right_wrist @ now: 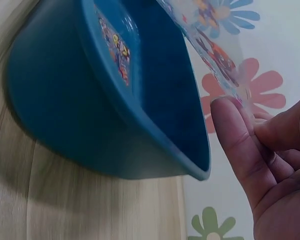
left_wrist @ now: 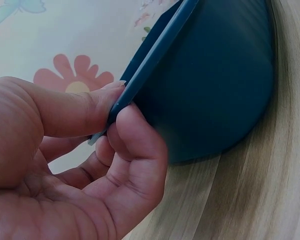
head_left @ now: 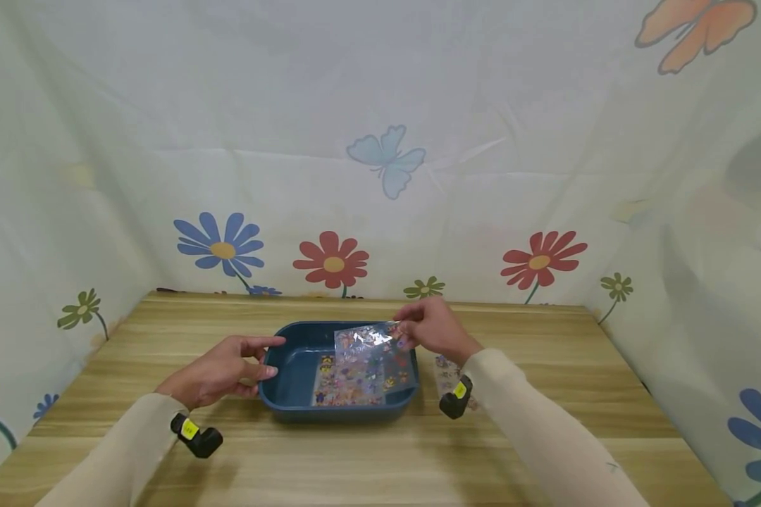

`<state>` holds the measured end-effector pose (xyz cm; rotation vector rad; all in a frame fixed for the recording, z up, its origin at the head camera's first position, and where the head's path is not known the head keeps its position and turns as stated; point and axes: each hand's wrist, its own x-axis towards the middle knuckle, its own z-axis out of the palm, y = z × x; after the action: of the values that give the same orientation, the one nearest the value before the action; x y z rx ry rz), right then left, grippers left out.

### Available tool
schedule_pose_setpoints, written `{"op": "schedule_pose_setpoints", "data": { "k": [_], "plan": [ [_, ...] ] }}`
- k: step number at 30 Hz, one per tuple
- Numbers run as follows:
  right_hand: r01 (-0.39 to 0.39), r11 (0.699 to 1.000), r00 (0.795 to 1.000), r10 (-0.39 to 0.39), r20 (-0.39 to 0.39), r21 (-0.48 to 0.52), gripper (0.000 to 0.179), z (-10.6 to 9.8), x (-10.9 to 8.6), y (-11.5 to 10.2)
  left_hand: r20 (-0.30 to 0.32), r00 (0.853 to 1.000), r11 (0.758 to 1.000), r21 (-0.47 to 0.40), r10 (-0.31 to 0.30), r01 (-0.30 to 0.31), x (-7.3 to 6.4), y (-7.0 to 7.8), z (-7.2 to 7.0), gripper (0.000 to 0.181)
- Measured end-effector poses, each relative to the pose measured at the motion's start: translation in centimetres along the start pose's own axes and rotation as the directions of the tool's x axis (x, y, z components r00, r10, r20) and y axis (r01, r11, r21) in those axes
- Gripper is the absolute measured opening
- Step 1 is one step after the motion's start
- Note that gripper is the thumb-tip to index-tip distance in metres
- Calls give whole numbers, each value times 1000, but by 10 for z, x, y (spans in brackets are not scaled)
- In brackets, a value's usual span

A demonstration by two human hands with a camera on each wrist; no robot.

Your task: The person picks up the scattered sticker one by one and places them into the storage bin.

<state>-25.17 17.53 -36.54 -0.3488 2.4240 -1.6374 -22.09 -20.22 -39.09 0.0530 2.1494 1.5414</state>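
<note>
A dark blue plastic basin [head_left: 292, 412] stands on the wooden table. At its left end my left hand [head_left: 225, 370] pinches the rim between thumb and curled fingers, plain in the left wrist view at the rim [left_wrist: 145, 67]. My right hand [head_left: 437, 331], above the basin's right end, pinches a clear sheet with small colourful stickers [head_left: 361, 343] by its upper right corner. That sheet hangs tilted over the basin. Beneath it, inside the basin, lies another sticker sheet [head_left: 330, 391], partly covered by the hanging one.
Just right of the basin, more sticker sheet [head_left: 445, 373] lies on the wooden table [head_left: 304, 465], partly hidden by my right wrist. A white cloth [head_left: 260, 183] printed with flowers and butterflies hangs behind the table and along both sides.
</note>
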Motion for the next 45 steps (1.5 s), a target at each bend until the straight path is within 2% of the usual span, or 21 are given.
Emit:
{"op": "schedule_pose_setpoints", "data": {
  "k": [15,26,36,45],
  "plan": [
    [17,998,1000,-18,-22,-53,20,21,8,-8,12,1000,1000,-8,8,-8,1,-1,-1,76],
    [12,987,999,-19,-42,-158,21,35,12,-11,12,1000,1000,-4,10,-10,0,0,-1,74],
    [40,973,998,-50,-36,-225,28,43,14,-10,19,1000,1000,-10,20,-20,0,-1,-3,74],
    [-1,974,1000,-3,-17,-229,29,51,15,-6,15,1000,1000,-12,5,-5,0,0,-2,74]
  ]
}}
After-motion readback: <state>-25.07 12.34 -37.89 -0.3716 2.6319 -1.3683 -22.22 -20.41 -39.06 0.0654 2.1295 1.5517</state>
